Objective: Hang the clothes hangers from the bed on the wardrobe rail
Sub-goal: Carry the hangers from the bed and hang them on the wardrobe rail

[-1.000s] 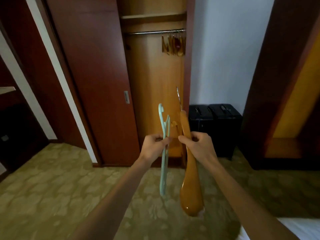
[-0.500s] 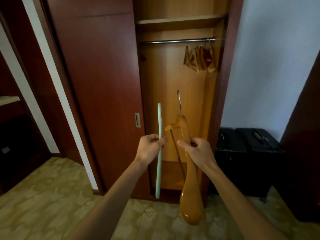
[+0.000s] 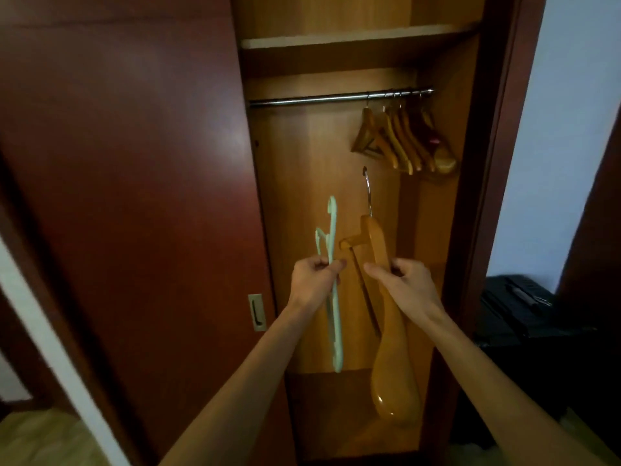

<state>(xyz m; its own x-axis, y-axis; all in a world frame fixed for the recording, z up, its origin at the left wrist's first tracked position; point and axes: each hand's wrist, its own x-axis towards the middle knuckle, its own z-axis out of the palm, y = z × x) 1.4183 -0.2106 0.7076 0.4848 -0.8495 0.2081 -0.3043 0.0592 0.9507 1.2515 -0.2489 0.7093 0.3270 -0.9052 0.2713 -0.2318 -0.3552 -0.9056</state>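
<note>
My left hand (image 3: 314, 280) grips a pale green plastic hanger (image 3: 333, 290) near its neck, seen edge-on with the hook up. A broad wooden hanger (image 3: 391, 348) with a metal hook is held upright in my right hand (image 3: 405, 284), just to the right of the green one. Both hang in front of the open wardrobe compartment. The metal rail (image 3: 319, 98) runs across it well above my hands. Several wooden hangers (image 3: 401, 141) hang bunched at the rail's right end.
A dark red sliding door (image 3: 134, 196) with a recessed handle (image 3: 257, 312) covers the wardrobe's left part. A shelf (image 3: 353, 37) sits above the rail. A black suitcase (image 3: 524, 307) stands by the white wall on the right. Patterned carpet shows at the lower left.
The view has closed in on the wardrobe and tilted up, so the rail looms larger. Both hands still hold their hangers upright; the green one has turned slightly.
</note>
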